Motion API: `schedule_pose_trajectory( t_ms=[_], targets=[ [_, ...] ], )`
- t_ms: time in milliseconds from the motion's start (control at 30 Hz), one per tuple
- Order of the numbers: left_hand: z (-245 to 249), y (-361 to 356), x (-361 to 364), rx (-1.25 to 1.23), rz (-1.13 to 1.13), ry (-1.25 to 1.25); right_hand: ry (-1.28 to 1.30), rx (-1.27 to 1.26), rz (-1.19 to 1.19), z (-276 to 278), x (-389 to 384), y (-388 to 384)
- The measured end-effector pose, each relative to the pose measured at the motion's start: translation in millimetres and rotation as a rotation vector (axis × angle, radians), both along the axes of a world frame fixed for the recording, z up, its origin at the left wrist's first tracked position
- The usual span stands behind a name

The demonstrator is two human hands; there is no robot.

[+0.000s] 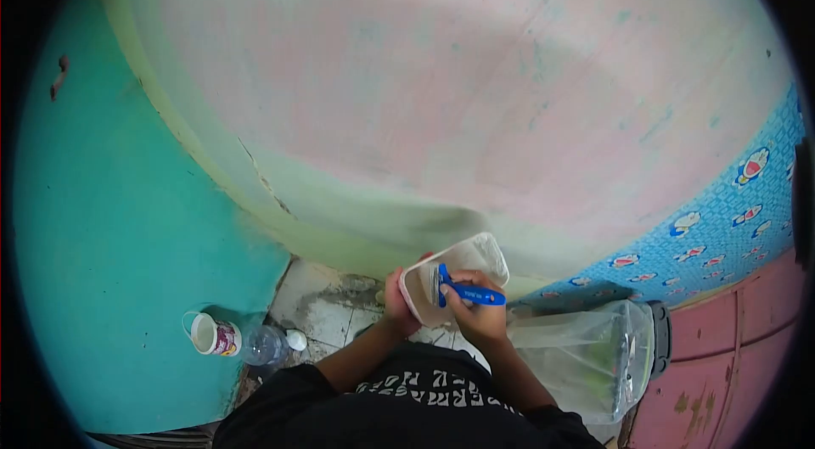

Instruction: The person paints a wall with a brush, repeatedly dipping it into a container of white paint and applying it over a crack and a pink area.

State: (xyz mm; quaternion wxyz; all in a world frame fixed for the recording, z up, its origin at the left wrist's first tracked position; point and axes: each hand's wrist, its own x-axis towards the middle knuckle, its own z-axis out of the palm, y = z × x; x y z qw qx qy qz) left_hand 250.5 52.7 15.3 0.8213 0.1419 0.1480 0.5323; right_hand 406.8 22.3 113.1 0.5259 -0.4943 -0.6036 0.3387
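Observation:
My left hand (400, 303) is wrapped round the left side of a white rectangular tub (491, 250), which is tilted in front of me. Pale, brownish-pink paint (418, 283) seems to lie in the tub's near end. My right hand (477, 318) grips the blue handle of a paintbrush (478, 295). The brush head is inside the tub, close to its left wall, and the bristle tips are hard to make out against the paint. Behind the tub rises a wall (382, 109) with patchy pink and pale green paint.
At left, by a turquoise wall (127, 220), are a small white bucket (205, 333) and a clear plastic bottle (265, 345). A large plastic-wrapped object (564, 356) stands at right, beside a pink panel (709, 356). Blue cartoon-patterned wallpaper (722, 224) covers the wall's lower right.

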Motion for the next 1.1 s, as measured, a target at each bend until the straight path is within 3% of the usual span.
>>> schedule_pose_trajectory(
  t_ms=[333,500,667,700,800,967,1033,1100],
  targets=[
    [18.5,5.7,-27.8,-0.082,-0.020,0.022,0.053,-0.147,-0.013,4.6,-5.6,8.1],
    [14.1,11.0,-58.4,-0.039,-0.081,-0.014,0.323,-0.086,-0.004,0.6,-15.5,16.4],
    [21.7,17.0,-102.7,-0.051,-0.162,-0.074,0.607,-0.003,-0.103,54.0,-20.7,29.1],
    [36.4,15.7,-109.8,-0.089,-0.129,0.004,0.679,0.017,-0.129,66.3,-19.8,31.3],
    [27.0,27.4,-132.7,0.073,-0.282,-0.402,0.726,0.173,-0.216,116.3,-14.4,44.3],
    [42.5,29.3,-158.4,-0.109,-0.151,-0.044,0.203,0.736,-0.303,266.1,5.4,55.4],
    [46.3,30.7,-165.5,-0.074,-0.111,0.067,0.068,0.943,-0.301,337.1,3.5,58.3],
    [41.2,36.5,-175.0,-0.032,-0.165,0.062,-0.233,1.179,-0.410,407.4,-11.6,66.2]
  ],
)
